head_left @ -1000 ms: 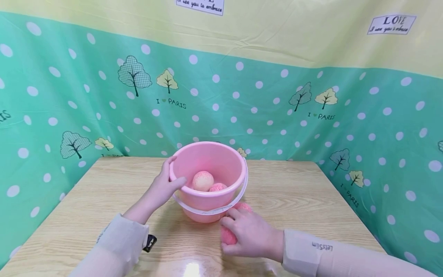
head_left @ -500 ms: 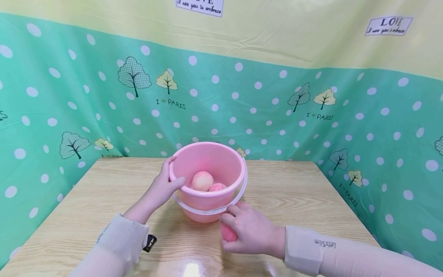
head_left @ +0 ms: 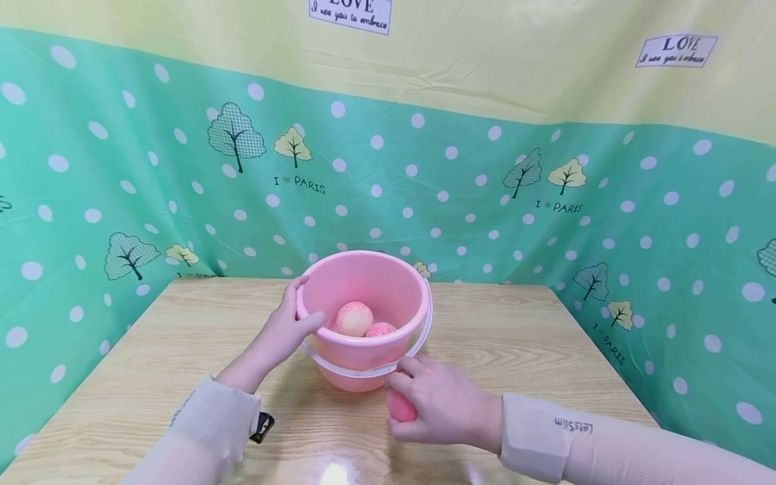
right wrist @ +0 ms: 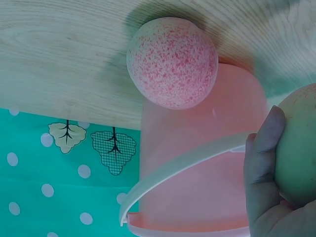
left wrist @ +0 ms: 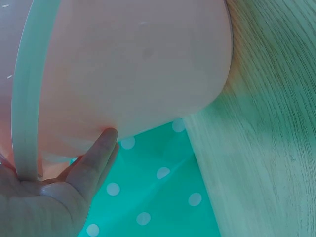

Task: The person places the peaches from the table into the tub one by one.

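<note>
A pink bucket point(head_left: 364, 350) with a white handle point(head_left: 354, 372) stands on the wooden table. Inside it lie a pale ball with pink speckles point(head_left: 354, 318) and a pinker ball point(head_left: 380, 329). My left hand point(head_left: 285, 330) holds the bucket's rim on the left, thumb over the edge and fingers along the outer wall. At the bucket's front right, my right hand point(head_left: 439, 404) grips a pink ball point(head_left: 401, 405). The right wrist view has another pink-speckled ball point(right wrist: 173, 63) on the table against the bucket's side; the right hand hides it in the head view.
The white handle hangs down across the bucket's front, close to my right fingers. A green polka-dot curtain point(head_left: 376, 168) surrounds the table point(head_left: 515, 337) at the back and sides. A small black piece point(head_left: 263, 427) sticks out at the left cuff.
My right hand has shifted slightly up and to the right with the ball. The ball behind it, partly visible before, is now covered. The left hand and bucket stay put.
</note>
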The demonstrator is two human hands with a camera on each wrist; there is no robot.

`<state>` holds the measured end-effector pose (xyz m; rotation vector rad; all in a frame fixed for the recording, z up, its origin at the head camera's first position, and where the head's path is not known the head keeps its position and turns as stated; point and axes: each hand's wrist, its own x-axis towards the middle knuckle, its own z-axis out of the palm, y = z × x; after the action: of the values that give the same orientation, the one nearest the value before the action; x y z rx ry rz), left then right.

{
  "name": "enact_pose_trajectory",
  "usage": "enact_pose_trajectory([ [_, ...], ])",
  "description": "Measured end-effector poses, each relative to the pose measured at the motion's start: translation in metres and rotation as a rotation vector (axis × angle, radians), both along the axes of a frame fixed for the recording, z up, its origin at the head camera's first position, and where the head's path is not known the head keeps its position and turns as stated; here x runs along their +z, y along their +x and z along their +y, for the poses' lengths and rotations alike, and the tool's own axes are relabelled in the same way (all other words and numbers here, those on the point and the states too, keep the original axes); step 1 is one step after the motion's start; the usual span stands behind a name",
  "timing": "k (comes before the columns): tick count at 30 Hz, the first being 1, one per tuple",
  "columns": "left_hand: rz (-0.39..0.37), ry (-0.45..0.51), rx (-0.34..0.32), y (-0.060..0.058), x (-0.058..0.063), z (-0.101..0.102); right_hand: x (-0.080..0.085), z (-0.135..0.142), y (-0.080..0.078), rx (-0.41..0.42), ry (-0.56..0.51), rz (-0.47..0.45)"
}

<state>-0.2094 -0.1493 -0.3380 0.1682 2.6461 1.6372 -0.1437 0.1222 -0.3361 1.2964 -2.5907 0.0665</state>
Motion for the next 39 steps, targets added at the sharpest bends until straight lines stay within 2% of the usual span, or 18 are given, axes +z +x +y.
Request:
enact_pose_trajectory([
  [8, -0.002, -0.003, 0.004, -0.001, -0.001, -0.001, 0.007, -0.001, -0.001, 0.006, -0.002, -0.008],
  [14, 0.001, -0.006, 0.005, -0.001, -0.001, 0.0, 0.011, -0.002, -0.003, 0.01, -0.012, 0.041],
  [25, 0.011, 0.008, -0.006, 0.0, -0.002, 0.0, 0.023, -0.002, -0.006, 0.019, -0.05, 0.034],
  [32, 0.008, 0.005, -0.002, -0.002, -0.003, -0.001, 0.03, -0.001, -0.005, -0.01, -0.035, 0.062],
  [39, 0.01, -0.002, 0.002, -0.003, -0.004, -0.001, 0.039, 0.0, -0.006, -0.007, -0.019, 0.073],
])
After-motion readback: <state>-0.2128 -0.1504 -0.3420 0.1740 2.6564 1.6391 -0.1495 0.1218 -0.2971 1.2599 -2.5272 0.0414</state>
